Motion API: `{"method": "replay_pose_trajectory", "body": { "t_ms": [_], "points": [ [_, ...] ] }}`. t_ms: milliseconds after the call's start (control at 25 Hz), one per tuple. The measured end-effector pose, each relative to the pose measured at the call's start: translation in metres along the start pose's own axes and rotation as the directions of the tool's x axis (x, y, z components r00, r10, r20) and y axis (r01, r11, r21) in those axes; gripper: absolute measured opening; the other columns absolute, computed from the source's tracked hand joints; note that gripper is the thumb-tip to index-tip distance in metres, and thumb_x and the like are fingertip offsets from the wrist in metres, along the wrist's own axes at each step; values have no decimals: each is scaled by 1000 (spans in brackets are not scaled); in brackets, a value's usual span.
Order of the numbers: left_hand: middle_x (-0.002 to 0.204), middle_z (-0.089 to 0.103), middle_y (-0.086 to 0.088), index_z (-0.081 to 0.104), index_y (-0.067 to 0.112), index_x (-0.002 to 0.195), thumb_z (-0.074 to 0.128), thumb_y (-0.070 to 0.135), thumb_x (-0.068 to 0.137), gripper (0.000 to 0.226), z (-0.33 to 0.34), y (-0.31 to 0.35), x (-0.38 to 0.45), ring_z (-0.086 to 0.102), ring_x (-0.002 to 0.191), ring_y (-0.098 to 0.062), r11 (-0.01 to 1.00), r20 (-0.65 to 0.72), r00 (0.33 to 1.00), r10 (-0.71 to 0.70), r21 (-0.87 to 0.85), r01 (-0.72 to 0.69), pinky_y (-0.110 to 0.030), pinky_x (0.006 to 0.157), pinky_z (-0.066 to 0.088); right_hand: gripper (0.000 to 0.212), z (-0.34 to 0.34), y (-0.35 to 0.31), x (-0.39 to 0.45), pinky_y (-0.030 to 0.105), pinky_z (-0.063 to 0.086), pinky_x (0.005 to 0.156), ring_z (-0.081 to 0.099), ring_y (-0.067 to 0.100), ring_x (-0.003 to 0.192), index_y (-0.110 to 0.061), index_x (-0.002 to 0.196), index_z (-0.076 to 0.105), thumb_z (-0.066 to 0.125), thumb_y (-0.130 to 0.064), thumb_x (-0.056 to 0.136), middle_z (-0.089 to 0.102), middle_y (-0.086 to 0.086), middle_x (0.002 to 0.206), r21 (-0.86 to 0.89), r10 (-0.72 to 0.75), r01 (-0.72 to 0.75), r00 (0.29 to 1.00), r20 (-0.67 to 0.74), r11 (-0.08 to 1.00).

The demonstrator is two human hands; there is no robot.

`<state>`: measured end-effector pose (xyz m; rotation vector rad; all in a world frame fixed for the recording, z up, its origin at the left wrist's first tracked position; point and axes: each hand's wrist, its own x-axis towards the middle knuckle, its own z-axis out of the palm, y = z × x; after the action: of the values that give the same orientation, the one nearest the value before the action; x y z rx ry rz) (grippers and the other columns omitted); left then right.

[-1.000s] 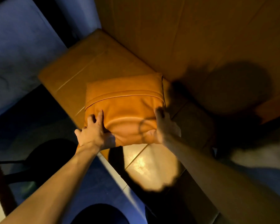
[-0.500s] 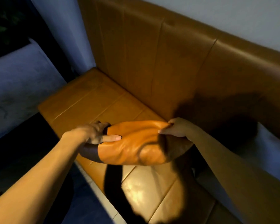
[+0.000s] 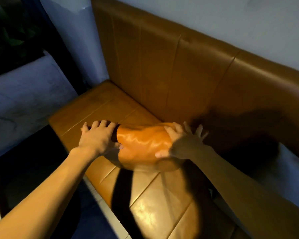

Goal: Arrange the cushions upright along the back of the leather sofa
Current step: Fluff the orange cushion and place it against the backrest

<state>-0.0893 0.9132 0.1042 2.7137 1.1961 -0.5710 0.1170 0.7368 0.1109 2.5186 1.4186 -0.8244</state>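
I've got the cushion (image 3: 143, 145) pinched between both hands, held over the sofa seat (image 3: 97, 107), roughly centre frame. My left hand (image 3: 97, 138) sits at its 9 o'clock end, fingers spread & draped over the far edge, thumb tucked in on the near side at approx 4 o'clock of the hand. My right hand (image 3: 183, 142) clamps the 3 o'clock end, fingers splayed wide across the top, thumb pressing the near face at abt 7 o'clock. So both grips are wide, palms pressing in on the cushion from either end. The cushion is orange-tan leather, glossy w/ highlights, bulging between my palms; its lower edge is blurred, so I can't tell whether it touches the seat or hangs just above it. The sofa backrest (image 3: 162, 69) rises at 12 o'clock, just behind the cushion; can't tell if they touch. A pale wall (image 3: 231, 21) runs above the backrest, 12 to 2 o'clock. Dark shadow falls on the backrest at 3 o'clock, and my arms' shadows cross the seat at 6 o'clock. At 9 o'clock, beyond the seat's end, there's a light blue-white surface (image 3: 24, 97), unclear what.
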Motion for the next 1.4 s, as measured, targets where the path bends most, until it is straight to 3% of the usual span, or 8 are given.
{"method": "replay_pose_trajectory", "body": {
  "t_ms": [120, 280, 480, 640, 880, 1000, 1120, 1400],
  "points": [
    [158, 24, -1, 6, 37, 152, 72, 68, 67, 112, 8, -1, 1, 16, 147, -31, 995, 30, 999, 30, 93, -33, -63, 116, 0, 94, 17, -1, 2, 72, 8, 110, 20, 37, 143, -32, 154, 9, 62, -61, 81, 26, 5, 157, -210, -43, 13, 990, -138, 978],
    [144, 43, 0, 25, 39, 146, 73, 59, 71, 92, -12, 4, 3, 36, 134, -30, 990, -106, 991, 85, 120, -72, -60, 116, 15, 63, 11, 10, 9, 69, 21, 108, 38, 35, 130, -33, 134, 42, 64, -57, 81, 52, 1, 132, -59, -63, 50, 965, -255, 997],
    [142, 36, -7, 28, 34, 148, 77, 53, 70, 95, -64, 52, 40, 30, 135, -32, 971, -125, 974, 187, 175, -164, -54, 119, 6, 58, -26, 59, -3, 57, 29, 105, 48, 30, 122, -32, 122, 48, 67, -62, 76, 57, -1, 122, 53, 23, -15, 987, -157, 998],
    [143, 34, -8, 20, 31, 153, 74, 50, 73, 98, -45, 123, 66, 27, 137, -33, 940, 7, 955, 295, 179, -291, -55, 119, 7, 58, -6, 111, -22, 75, 18, 105, 41, 41, 129, -37, 123, 47, 71, -58, 75, 51, 1, 131, 118, 290, -281, 954, -69, 952],
    [163, 4, -3, -10, 37, 152, 75, 60, 69, 121, -30, 195, 78, -8, 150, -33, 913, 246, 926, 288, 222, -343, -78, 104, -4, 83, 25, 153, -24, 77, 15, 104, 30, 42, 137, -38, 141, 25, 67, -61, 73, 40, 4, 147, 119, 277, -270, 960, -40, 955],
    [159, 18, 0, 12, 37, 152, 69, 60, 76, 97, -31, 201, 83, 7, 148, -34, 905, 181, 922, 341, 204, -374, -81, 104, -2, 97, 21, 142, -24, 73, 6, 109, 17, 38, 144, -31, 152, 9, 66, -59, 78, 25, 7, 156, 15, 224, -223, 972, -72, 975],
    [156, 26, 2, 24, 38, 148, 66, 57, 81, 82, -40, 203, 89, 17, 144, -34, 878, 148, 901, 408, 207, -431, -79, 106, 2, 76, 8, 146, -30, 61, 20, 108, 34, 34, 134, -29, 146, 25, 66, -48, 85, 37, 3, 148, 55, 212, -205, 965, -154, 977],
    [161, 18, 6, 16, 43, 151, 67, 52, 83, 86, -65, 253, 126, 10, 148, -30, 801, 156, 834, 529, 233, -551, -76, 109, 0, 63, 2, 174, -33, 60, 27, 104, 42, 36, 130, -32, 142, 36, 65, -43, 87, 50, 6, 141, 147, 341, -320, 928, -151, 936]
  ]
}}
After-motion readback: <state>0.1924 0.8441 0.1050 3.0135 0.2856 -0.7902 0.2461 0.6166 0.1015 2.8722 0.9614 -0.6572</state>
